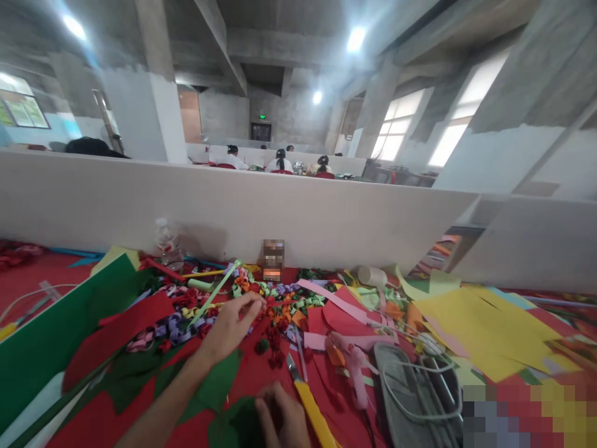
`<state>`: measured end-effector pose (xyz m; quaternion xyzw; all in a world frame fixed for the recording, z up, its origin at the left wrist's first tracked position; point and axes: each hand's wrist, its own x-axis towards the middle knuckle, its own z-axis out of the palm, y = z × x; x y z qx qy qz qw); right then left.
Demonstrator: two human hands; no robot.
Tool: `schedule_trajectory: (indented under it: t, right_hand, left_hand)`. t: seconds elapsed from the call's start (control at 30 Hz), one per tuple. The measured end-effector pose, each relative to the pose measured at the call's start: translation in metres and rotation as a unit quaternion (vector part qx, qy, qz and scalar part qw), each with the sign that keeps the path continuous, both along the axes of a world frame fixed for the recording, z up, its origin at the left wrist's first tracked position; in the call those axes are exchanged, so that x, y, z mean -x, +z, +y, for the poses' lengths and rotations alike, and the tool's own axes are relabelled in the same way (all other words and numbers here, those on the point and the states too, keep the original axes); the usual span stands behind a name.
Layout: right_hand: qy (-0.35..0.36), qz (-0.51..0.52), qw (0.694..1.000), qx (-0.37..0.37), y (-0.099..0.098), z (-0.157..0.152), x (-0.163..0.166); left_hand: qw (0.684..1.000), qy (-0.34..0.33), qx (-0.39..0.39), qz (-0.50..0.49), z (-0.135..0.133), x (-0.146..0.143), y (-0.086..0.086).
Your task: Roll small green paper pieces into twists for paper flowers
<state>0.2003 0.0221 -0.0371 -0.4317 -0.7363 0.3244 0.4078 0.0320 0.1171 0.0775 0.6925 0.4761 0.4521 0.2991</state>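
My left hand [236,320] reaches over the pile of small curled paper pieces [180,326], thumb and fingers pinched together. Right at its fingertips a thin red strip [289,303] runs off to the right; what lies inside the pinch is too small to make out. Closer to me, my right hand [282,415] is curled, its thumb against the fingers, over dark green sheet material [237,423]. Whatever it may hold is hidden. A yellow-handled utility knife [312,407] lies just right of it. Dark red curled pieces [276,348] rest between both hands.
A pink glue gun [358,376] lies beside a grey tray [392,398] crossed by a white cable. Yellow sheets [494,326] cover the right side. A green board [69,348] stands at left. Behind are a plastic bottle [168,244], a phone-like object [273,258] and a partition [326,218].
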Motion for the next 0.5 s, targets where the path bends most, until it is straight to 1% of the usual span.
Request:
schedule_trajectory:
  t: [0.1,0.17,0.23,0.33,0.4,0.5]
  right_hand:
    - [-0.04,0.086,0.995,0.022,0.011,0.001,0.002]
    - [-0.058,0.105,0.993,0.024,0.02,0.001,0.001]
    - [-0.071,0.108,0.992,0.007,0.028,0.002,-0.001]
    - [-0.081,0.099,0.991,-0.031,0.032,0.004,-0.005]
    - [-0.08,0.102,0.991,-0.026,0.031,0.005,-0.006]
    - [-0.069,0.13,0.989,-0.011,0.027,0.003,-0.007]
  left_hand:
    - [0.998,-0.015,0.049,-0.039,-0.048,-0.007,-0.032]
    - [0.997,-0.027,0.054,-0.05,-0.067,-0.009,-0.052]
    - [0.996,-0.03,0.054,-0.066,-0.078,-0.012,-0.068]
    - [0.993,-0.027,0.065,-0.096,-0.085,-0.014,-0.083]
    - [0.99,-0.031,0.075,-0.116,-0.088,-0.016,-0.089]
    - [0.987,-0.03,0.075,-0.142,-0.09,-0.018,-0.092]
